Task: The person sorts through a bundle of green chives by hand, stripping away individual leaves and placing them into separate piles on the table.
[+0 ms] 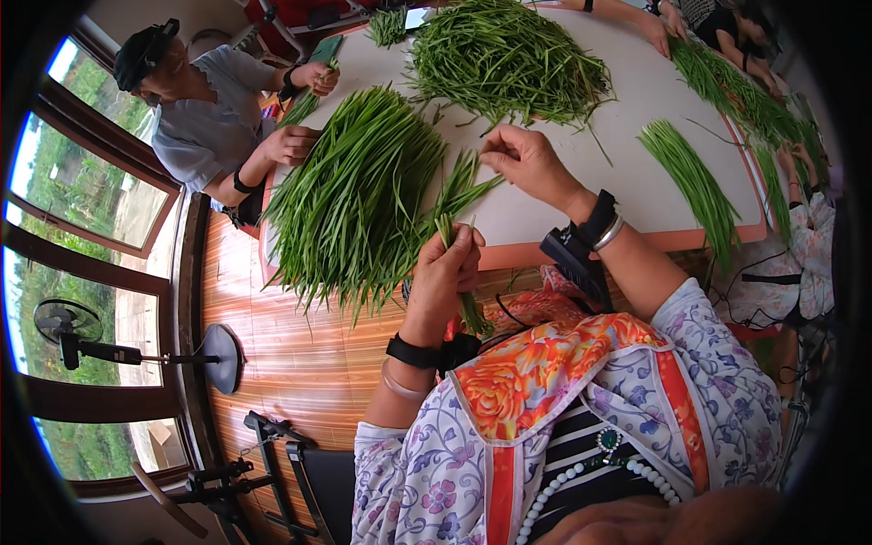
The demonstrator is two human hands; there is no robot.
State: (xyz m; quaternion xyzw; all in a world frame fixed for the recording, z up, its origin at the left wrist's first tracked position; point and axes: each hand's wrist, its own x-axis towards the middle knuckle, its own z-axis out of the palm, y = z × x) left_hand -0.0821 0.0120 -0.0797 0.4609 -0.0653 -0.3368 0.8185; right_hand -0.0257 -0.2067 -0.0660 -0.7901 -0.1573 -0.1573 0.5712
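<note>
My left hand (447, 263) is closed around a small bunch of garlic chives (474, 313) at the table's near edge. Their cut ends stick up above the fist, and leaves hang out below it. Over the table, my right hand (529, 168) has thumb and forefinger pinched together; anything between them is too small to make out. A large heap of long garlic chives (359, 195) lies to the left of both hands, some leaves drooping over the edge. Beneath my right hand, a few loose stalks (463, 186) rest on the white tabletop.
A big tangled green pile (504, 59) covers the table's far middle. On the right lies a neat chive bundle (692, 177). At the left, a person (218, 118) handles stalks; other people's hands (668, 27) work at the far right. A fan (136, 350) stands by the windows.
</note>
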